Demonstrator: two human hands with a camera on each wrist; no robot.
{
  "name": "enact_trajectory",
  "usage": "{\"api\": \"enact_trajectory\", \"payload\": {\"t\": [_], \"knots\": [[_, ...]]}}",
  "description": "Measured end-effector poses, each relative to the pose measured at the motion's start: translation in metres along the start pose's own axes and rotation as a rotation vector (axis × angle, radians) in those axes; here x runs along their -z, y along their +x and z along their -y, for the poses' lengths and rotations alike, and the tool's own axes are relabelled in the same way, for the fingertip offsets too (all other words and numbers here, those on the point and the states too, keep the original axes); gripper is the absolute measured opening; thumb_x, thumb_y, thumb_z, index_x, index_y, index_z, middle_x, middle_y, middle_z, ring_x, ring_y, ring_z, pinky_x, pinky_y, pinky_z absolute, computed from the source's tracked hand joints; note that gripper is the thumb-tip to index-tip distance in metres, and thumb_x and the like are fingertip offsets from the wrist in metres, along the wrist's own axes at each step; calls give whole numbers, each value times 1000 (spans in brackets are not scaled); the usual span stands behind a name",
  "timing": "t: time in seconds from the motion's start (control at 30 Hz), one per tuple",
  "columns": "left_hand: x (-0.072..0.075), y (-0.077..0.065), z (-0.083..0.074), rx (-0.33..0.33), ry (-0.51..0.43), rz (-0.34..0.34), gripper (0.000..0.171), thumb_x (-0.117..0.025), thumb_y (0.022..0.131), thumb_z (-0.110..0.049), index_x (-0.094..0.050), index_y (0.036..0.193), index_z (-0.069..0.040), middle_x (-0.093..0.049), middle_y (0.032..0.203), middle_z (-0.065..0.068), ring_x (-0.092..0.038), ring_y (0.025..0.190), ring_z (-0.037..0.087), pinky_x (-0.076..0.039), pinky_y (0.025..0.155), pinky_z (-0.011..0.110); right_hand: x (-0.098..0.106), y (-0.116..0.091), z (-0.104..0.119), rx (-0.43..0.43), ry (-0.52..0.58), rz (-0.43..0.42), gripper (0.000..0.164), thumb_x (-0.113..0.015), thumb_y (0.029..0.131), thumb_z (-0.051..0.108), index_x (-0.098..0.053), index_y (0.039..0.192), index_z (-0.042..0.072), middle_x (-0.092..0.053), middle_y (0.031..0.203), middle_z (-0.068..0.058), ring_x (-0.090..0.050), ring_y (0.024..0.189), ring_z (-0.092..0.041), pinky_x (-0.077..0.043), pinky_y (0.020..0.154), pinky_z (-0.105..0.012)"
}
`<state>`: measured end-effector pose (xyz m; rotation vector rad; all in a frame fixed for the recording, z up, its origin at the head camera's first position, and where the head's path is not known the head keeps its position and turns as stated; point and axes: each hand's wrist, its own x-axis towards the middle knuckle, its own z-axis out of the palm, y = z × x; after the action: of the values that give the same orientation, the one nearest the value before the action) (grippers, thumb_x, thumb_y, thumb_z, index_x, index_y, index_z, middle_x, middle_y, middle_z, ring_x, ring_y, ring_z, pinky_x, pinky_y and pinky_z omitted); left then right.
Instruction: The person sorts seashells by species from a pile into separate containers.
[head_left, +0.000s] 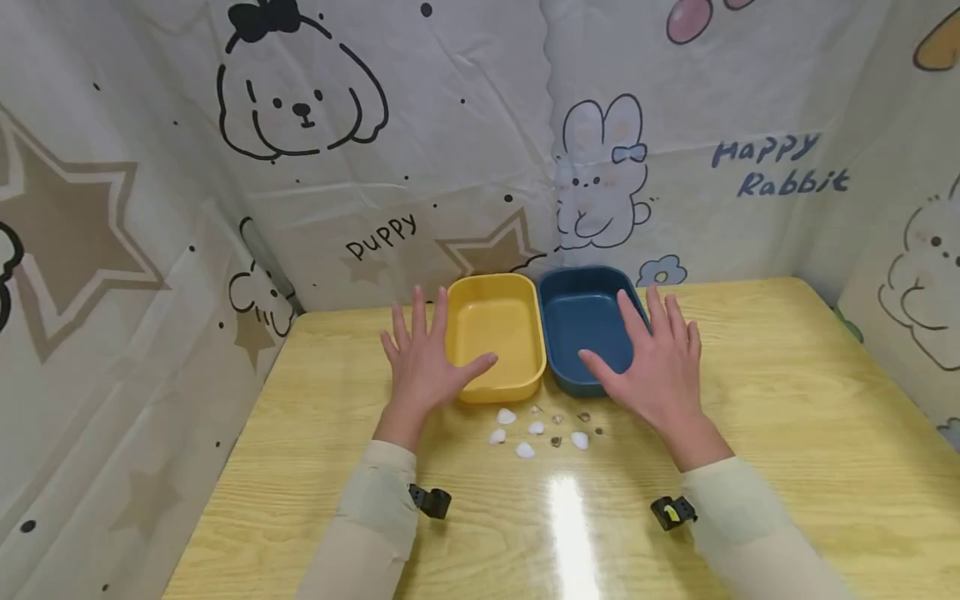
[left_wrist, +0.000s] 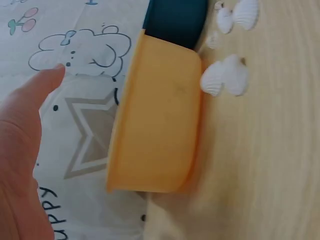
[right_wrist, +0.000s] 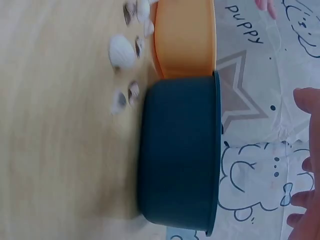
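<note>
My left hand is spread with straight fingers beside the yellow bin, its thumb reaching over the near left part in the head view. Fingers also spread, my right hand overlaps the right side of the dark blue bin. Neither hand holds anything. In front of the bins lie several small shells: white ones such as a scallop-like shell and a rounded shell, plus smaller brownish shells such as one near the middle. Both bins stand side by side, and the inside that shows is bare.
The light wooden table carries a bright glare streak near its front. A printed cloth with cartoon animals hangs behind and along both sides of the table. Small black cameras are strapped at both wrists.
</note>
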<state>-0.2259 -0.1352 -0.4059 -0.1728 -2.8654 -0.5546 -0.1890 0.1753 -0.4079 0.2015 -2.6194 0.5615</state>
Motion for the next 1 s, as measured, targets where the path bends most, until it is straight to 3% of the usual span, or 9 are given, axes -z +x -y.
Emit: {"api": "enact_trajectory", "payload": {"t": [0.13, 0.27, 0.53, 0.67, 0.8, 1.0], "knots": [[-8, -2, 5, 10, -131, 13, 121, -62, 73, -82, 2, 162, -30, 16, 165, -1, 10, 148, 39, 0, 113, 63, -3, -12, 4, 33, 129, -86, 88, -74, 82, 54, -42, 154, 15, -35, 154, -19, -31, 137, -44, -25, 99, -67], [-18, -7, 11, 12, -245, 22, 122, -70, 74, -73, 2, 162, -27, 6, 167, 2, 4, 149, 37, -5, 114, 61, -9, -25, 9, 61, 298, -154, 76, -82, 77, 40, -56, 144, 13, -52, 134, -17, -45, 119, -41, -30, 92, -63], [-34, -16, 21, 11, -446, 30, 123, -80, 76, -58, 1, 162, -23, 2, 166, -7, -1, 150, 26, -7, 117, 51, -30, -49, 9, 142, 446, -224, 60, -89, 68, 23, -72, 122, 4, -55, 98, -12, -49, 90, -29, -35, 76, -45], [-41, -18, 26, 1, -503, 22, 123, -82, 76, -53, 0, 162, -20, -2, 166, -7, -5, 150, 25, -10, 117, 50, -33, -56, 9, 150, 472, -193, 54, -89, 68, 21, -74, 117, 6, -53, 89, -3, -47, 82, -19, -34, 71, -39], [-46, -20, 28, 19, -515, 34, 123, -82, 77, -54, 2, 162, -24, -3, 166, -6, -5, 150, 25, -12, 117, 50, -35, -62, 9, 170, 455, -134, 46, -88, 71, 21, -75, 113, 8, -52, 81, 3, -48, 74, -20, -36, 70, -39], [-52, -22, 30, 36, -509, 47, 122, -79, 77, -58, 2, 162, -25, -3, 166, -7, -7, 150, 26, -13, 117, 51, -37, -68, 7, 111, 433, 55, 39, -88, 75, 24, -76, 110, 11, -51, 71, 0, -47, 63, -19, -36, 59, -31]]}}
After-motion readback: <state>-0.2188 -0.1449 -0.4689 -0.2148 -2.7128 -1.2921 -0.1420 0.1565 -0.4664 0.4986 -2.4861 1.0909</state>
